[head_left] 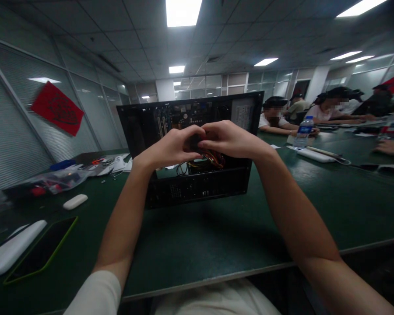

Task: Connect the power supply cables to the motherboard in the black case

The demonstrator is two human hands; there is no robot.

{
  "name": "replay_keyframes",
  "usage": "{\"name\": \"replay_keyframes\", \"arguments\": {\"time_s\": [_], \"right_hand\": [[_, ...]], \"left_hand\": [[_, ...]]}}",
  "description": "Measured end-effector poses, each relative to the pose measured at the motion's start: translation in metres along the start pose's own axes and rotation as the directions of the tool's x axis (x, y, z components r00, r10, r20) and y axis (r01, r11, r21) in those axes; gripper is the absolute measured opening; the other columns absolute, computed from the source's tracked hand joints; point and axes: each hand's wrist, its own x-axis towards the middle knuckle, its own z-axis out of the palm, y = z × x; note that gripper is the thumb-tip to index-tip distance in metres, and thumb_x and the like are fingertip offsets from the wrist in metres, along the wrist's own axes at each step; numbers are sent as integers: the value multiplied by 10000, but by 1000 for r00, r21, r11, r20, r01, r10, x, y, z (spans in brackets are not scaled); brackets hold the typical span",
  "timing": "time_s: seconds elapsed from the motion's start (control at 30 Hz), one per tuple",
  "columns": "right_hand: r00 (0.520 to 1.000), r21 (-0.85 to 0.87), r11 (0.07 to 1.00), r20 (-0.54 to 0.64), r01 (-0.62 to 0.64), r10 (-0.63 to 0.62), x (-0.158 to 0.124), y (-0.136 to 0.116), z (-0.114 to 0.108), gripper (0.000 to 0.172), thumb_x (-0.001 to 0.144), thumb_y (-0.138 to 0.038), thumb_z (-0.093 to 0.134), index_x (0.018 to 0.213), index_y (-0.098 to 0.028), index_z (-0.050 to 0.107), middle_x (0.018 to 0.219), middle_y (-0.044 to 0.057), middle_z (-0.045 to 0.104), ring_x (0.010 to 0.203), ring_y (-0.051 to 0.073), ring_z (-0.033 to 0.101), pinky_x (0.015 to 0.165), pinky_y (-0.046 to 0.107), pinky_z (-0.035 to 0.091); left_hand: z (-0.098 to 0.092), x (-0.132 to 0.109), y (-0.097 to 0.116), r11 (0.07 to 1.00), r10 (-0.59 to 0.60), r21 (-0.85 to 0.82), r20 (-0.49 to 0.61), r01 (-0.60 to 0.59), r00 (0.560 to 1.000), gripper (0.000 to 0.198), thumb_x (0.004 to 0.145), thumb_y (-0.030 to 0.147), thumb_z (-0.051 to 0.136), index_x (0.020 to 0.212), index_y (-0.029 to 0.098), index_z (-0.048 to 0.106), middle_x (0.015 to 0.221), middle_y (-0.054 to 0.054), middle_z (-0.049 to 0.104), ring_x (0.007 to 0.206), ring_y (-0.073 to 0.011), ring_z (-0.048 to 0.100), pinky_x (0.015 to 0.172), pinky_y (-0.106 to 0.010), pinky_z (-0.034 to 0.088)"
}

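An open black computer case [197,183] stands on the green table [216,236], its circuit board and coloured cables [210,161] showing inside. Both my hands are raised in front of its opening, fingertips meeting. My left hand [172,146] and my right hand [230,139] are closed together round a small dark part [194,142] that I cannot make out clearly. The part sits just above the bundle of red and yellow cables.
A phone in a green case [41,251] and white oblong devices [75,201] lie at the left. Bags of small parts [52,181] sit further back left. A water bottle [304,131] and other people seated at the table are at the right.
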Motion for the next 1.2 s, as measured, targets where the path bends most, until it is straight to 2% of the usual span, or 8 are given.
{"name": "replay_keyframes", "arguments": {"time_s": [0.13, 0.3, 0.5, 0.77, 1.0, 1.2], "right_hand": [[999, 18, 1000, -49, 8, -7, 1, 3, 1, 246, 874, -369, 744, 1032, -181, 748, 965, 70, 754, 897, 238, 679, 732, 325, 531], [996, 10, 1000, -85, 8, -8, 2, 2, 3, 248, 871, -378, 750, 1027, -185, 739, 957, 68, 748, 890, 233, 666, 723, 319, 528], [992, -14, 1000, -123, 6, -8, 0, -3, 3, 222, 848, -363, 779, 986, -194, 737, 909, 56, 732, 887, 235, 651, 699, 318, 519], [995, 69, 998, -103, -7, 14, 2, -1, 3, 245, 842, -383, 795, 1004, -210, 731, 889, 49, 730, 877, 241, 660, 680, 330, 537], [991, 83, 996, -133, -17, 28, 3, 1, 4, 237, 855, -386, 787, 1008, -217, 726, 900, 49, 717, 910, 251, 656, 684, 341, 546], [990, 93, 996, -140, -11, 24, 4, 1, 2, 276, 833, -411, 813, 1008, -216, 726, 926, 55, 717, 930, 261, 660, 691, 344, 552]], "left_hand": [[0, -1, -2, 1000, 17, -21, -9, -17, 1000, 526, 856, 323, 753, 1339, 187, 595, 888, 4, 673, 704, -136, 594, 632, -247, 450], [3, 0, -2, 999, 36, -22, -41, -37, 998, 571, 869, 381, 779, 1368, 192, 576, 1096, -40, 707, 783, -141, 634, 689, -253, 492], [6, 2, -3, 998, 63, -7, -76, -64, 995, 591, 872, 414, 782, 1377, 191, 569, 1246, -77, 695, 1007, -203, 679, 816, -287, 534], [6, 1, -1, 998, 51, -18, -76, -53, 996, 512, 893, 355, 728, 1353, 193, 574, 1170, -56, 702, 779, -128, 632, 692, -247, 490], [6, 1, 3, 997, 71, -15, -107, -73, 992, 490, 878, 293, 685, 1342, 188, 569, 1208, -72, 703, 861, -142, 661, 736, -241, 503], [6, 0, 4, 999, 49, 27, -129, -46, 991, 538, 860, 237, 631, 1391, 190, 562, 1058, -42, 711, 705, -112, 588, 640, -233, 448]]}}
